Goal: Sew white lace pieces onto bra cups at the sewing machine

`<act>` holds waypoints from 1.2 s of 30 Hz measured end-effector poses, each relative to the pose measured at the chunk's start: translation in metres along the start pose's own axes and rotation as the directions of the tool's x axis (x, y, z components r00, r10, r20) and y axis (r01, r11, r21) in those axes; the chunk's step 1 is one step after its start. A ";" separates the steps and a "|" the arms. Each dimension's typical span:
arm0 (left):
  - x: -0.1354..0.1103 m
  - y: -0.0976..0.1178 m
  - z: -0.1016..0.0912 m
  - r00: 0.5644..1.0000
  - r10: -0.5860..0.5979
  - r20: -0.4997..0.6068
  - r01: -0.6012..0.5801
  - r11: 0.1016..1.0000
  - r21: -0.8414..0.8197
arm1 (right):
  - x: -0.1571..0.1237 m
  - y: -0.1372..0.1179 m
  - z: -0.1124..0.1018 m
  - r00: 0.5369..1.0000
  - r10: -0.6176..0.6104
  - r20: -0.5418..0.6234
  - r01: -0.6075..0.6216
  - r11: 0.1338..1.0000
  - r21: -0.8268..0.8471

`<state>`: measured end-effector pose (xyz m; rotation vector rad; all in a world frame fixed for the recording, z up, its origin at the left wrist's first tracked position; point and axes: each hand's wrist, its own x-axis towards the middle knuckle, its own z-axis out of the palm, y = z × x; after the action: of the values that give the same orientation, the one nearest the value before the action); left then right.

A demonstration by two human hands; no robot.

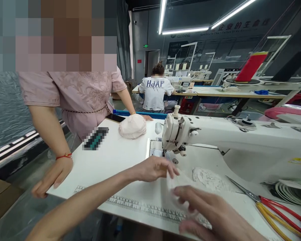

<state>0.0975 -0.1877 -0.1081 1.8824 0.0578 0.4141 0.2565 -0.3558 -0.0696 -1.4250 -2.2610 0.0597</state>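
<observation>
In front of the sewing machine [177, 132], my left hand [154, 169] pinches the upper edge of a thin white piece of fabric [174, 182]. My right hand [205, 209] is at the lower right of the same piece, its curled fingers on the cloth and its thumb lower down. That hand is slightly blurred, so its exact grip is hard to see. Just beyond it, a gathered white fabric piece [208, 177] lies on the machine table. The needle area is just above and behind my left fingers.
Scissors [251, 194] with red and yellow handles lie at right, near coiled cord [293, 190]. A ruler scale [145, 207] runs along the table's front. At the far left corner are a pale round fabric bundle [132, 126], a phone [115, 117] and a person leaning with both hands on the table.
</observation>
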 end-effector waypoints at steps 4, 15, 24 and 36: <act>-0.015 -0.038 -0.013 0.991 -0.100 -0.088 0.128 0.895 0.426 | -0.006 0.036 0.035 0.983 0.186 0.004 -0.186 0.983 -0.005; 0.007 -0.044 0.015 0.838 -0.471 -0.276 0.535 0.604 0.591 | 0.024 0.099 0.093 0.977 0.202 -0.070 -0.211 0.960 -0.183; -0.002 -0.037 0.001 0.807 -0.549 -0.218 0.573 0.817 0.063 | 0.035 0.095 0.079 0.810 0.458 0.367 -0.582 0.708 0.400; 0.018 -0.037 -0.003 0.743 -0.657 -0.126 0.669 0.725 0.161 | 0.026 0.097 0.076 0.799 0.446 0.403 -0.597 0.670 0.441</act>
<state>0.1192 -0.1680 -0.1371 1.8914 0.8268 -0.0441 0.2985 -0.2735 -0.1544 -1.7398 -1.6912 1.0660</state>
